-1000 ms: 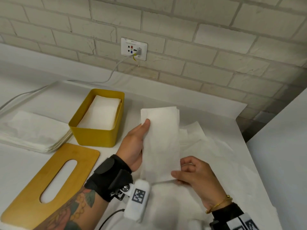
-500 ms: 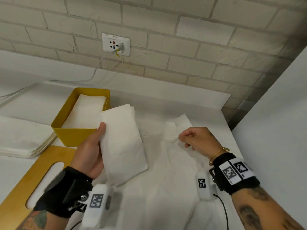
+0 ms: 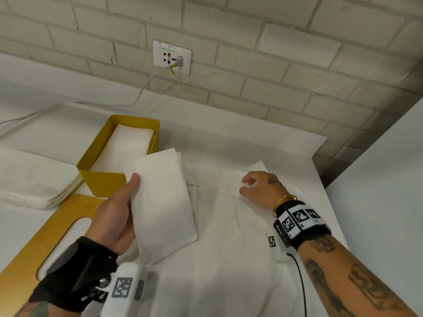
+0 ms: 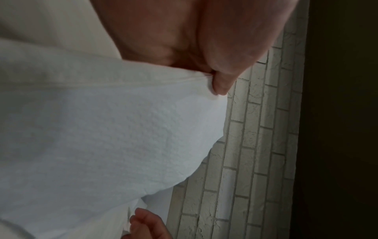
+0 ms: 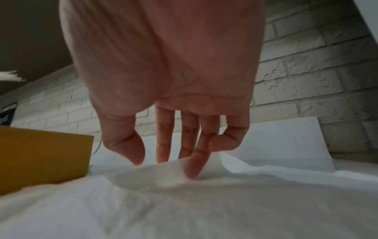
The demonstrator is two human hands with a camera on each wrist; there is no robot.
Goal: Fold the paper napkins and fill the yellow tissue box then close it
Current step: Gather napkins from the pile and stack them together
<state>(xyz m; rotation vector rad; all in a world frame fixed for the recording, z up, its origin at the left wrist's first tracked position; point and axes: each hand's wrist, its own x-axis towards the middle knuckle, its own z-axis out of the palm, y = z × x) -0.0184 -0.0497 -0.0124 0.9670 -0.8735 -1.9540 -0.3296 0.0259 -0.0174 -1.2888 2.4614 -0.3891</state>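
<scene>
A folded white napkin [image 3: 163,200] is held tilted above the table. Behind it the open yellow box [image 3: 100,177] holds stacked napkins. Its wooden slotted lid [image 3: 34,245] lies flat nearby.

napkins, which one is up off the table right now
The folded napkin held in the left hand, beside the yellow tissue box. The unfolded napkins under the right hand lie on the table.
</scene>
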